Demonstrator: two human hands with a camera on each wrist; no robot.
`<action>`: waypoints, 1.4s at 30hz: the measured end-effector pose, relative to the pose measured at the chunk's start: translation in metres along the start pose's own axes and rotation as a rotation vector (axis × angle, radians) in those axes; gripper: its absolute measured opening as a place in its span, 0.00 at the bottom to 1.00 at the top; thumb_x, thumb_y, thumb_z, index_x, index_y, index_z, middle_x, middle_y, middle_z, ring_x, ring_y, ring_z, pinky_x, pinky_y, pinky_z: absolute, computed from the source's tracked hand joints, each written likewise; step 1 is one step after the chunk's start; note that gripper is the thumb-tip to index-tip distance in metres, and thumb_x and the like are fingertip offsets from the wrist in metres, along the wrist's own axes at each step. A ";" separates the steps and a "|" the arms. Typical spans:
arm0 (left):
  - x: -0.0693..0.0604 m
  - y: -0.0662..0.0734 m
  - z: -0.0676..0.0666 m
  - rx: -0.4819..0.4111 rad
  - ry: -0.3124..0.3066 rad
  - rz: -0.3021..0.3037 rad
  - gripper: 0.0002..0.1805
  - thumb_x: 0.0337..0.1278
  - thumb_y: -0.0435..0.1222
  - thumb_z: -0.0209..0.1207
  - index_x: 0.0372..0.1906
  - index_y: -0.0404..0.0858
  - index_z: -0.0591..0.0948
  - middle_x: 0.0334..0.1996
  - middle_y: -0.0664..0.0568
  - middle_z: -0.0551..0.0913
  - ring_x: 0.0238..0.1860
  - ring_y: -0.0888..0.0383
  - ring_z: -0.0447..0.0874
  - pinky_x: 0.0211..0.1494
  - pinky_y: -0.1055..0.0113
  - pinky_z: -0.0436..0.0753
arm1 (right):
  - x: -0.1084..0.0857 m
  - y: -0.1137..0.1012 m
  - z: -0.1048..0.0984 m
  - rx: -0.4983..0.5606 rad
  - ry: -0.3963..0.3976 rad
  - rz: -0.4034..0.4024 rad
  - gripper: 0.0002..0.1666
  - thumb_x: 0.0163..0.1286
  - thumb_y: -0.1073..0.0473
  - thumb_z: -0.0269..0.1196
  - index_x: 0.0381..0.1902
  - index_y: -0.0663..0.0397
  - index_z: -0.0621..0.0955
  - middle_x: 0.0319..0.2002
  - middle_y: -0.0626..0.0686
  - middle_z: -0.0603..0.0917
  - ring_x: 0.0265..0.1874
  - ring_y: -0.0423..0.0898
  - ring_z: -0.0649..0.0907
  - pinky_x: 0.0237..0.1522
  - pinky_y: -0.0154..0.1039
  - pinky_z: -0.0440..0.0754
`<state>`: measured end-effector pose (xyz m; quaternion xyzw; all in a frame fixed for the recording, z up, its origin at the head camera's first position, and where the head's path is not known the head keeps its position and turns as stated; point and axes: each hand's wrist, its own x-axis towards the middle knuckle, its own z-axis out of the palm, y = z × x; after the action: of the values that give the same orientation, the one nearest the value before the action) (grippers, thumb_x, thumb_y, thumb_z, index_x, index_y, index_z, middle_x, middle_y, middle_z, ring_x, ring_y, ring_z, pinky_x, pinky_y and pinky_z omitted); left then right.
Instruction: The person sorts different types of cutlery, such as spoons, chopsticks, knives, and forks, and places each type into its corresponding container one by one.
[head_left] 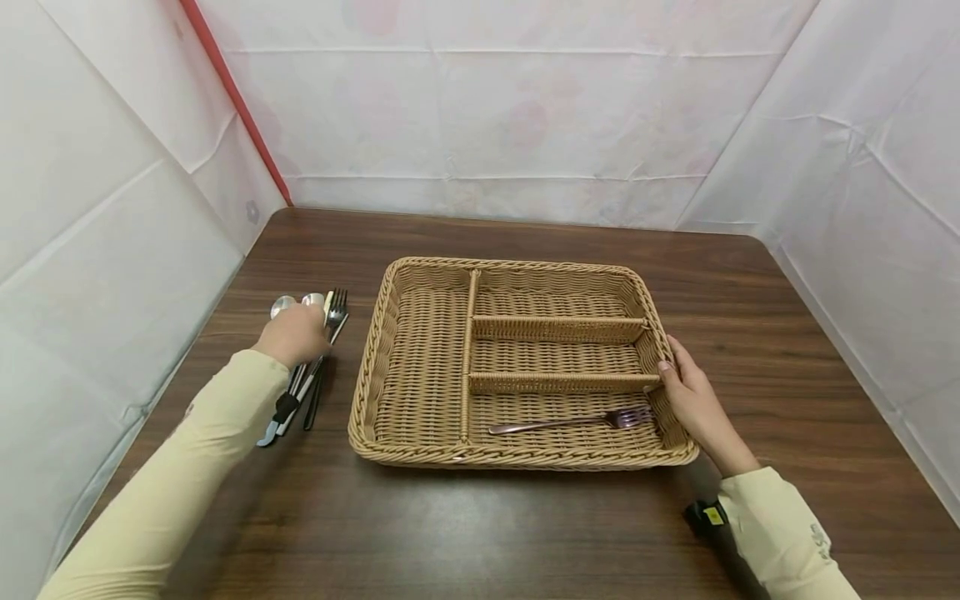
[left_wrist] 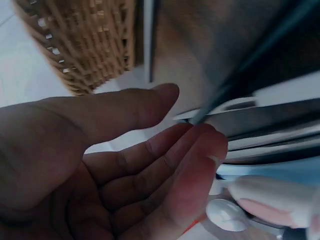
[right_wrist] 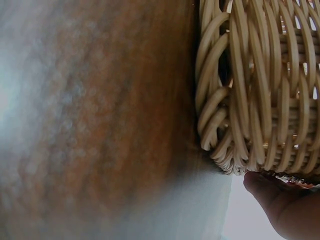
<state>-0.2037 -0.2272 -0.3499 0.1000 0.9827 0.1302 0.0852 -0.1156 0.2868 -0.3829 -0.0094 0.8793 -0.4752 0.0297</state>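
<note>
At the left, my left hand [head_left: 296, 333] is over a loose group of cutlery, with a dark fork [head_left: 338, 307] beside its fingers and a spoon head [head_left: 282, 306] behind it. In the left wrist view the thumb and bent fingers of that hand [left_wrist: 115, 145] stand apart, with cutlery handles [left_wrist: 280, 142] beyond the fingertips; nothing is visibly held. My right hand [head_left: 701, 408] grips the right rim of the wicker basket [head_left: 525, 457], thumb on top. The right wrist view shows part of the hand [right_wrist: 290, 207] against the weave [right_wrist: 250, 90].
The basket has a long left compartment and three on the right. A purplish fork [head_left: 622, 418] lies in the front right one. White sheets [head_left: 525, 117] hang behind and beside the dark wooden table [head_left: 465, 533].
</note>
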 end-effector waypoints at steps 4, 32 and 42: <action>0.001 -0.004 0.005 0.013 -0.006 0.001 0.18 0.39 0.31 0.67 0.11 0.41 0.68 0.15 0.49 0.73 0.19 0.51 0.69 0.22 0.51 0.75 | 0.000 -0.001 0.000 0.009 0.004 -0.009 0.34 0.79 0.58 0.39 0.74 0.64 0.42 0.70 0.73 0.49 0.68 0.68 0.52 0.65 0.63 0.52; 0.004 -0.008 0.007 -0.074 -0.040 -0.038 0.09 0.35 0.25 0.58 0.13 0.36 0.71 0.11 0.48 0.74 0.10 0.57 0.73 0.15 0.66 0.74 | 0.000 -0.003 0.001 0.017 0.017 -0.024 0.33 0.79 0.58 0.40 0.74 0.65 0.43 0.69 0.74 0.51 0.68 0.68 0.54 0.65 0.63 0.53; 0.006 -0.013 0.007 -0.163 -0.104 -0.058 0.12 0.41 0.24 0.62 0.16 0.34 0.71 0.13 0.46 0.76 0.12 0.57 0.78 0.18 0.67 0.79 | 0.000 -0.001 0.001 0.005 0.015 -0.008 0.34 0.79 0.58 0.40 0.74 0.66 0.43 0.69 0.74 0.51 0.68 0.69 0.54 0.65 0.63 0.53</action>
<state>-0.2100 -0.2365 -0.3614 0.0707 0.9656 0.2019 0.1477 -0.1157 0.2852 -0.3831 -0.0095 0.8784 -0.4773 0.0212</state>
